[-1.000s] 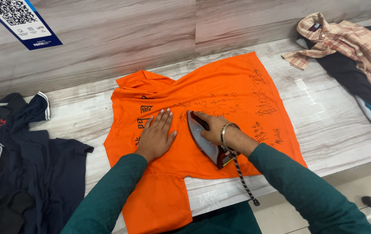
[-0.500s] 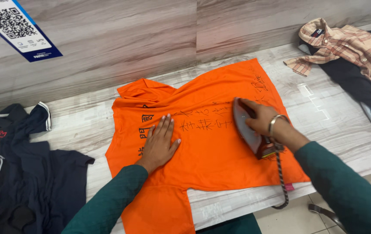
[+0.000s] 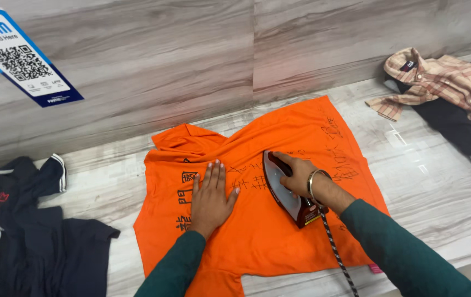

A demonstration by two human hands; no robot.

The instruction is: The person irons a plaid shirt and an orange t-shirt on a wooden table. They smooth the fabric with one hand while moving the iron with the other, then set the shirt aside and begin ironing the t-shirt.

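With our left hand (image 3: 211, 199) flat on the orange shirt (image 3: 279, 236) spread on the counter (image 3: 433, 181) and our right hand (image 3: 297, 175) clamped on the iron (image 3: 283, 190) mid-shirt, we should — judging here — keep cloth taut and strokes even — no lingering.

plaid shirt (image 3: 455, 82) on dark clothes, navy garments (image 3: 32, 236), wall sticker (image 3: 21, 58)

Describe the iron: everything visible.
The silver-bodied electric iron with a dark red heel sits soleplate-down on the orange T-shirt with black print, nose pointing away from the person. The right hand wraps over its handle, hiding it. A black-and-white braided cord trails from the heel toward the counter edge.
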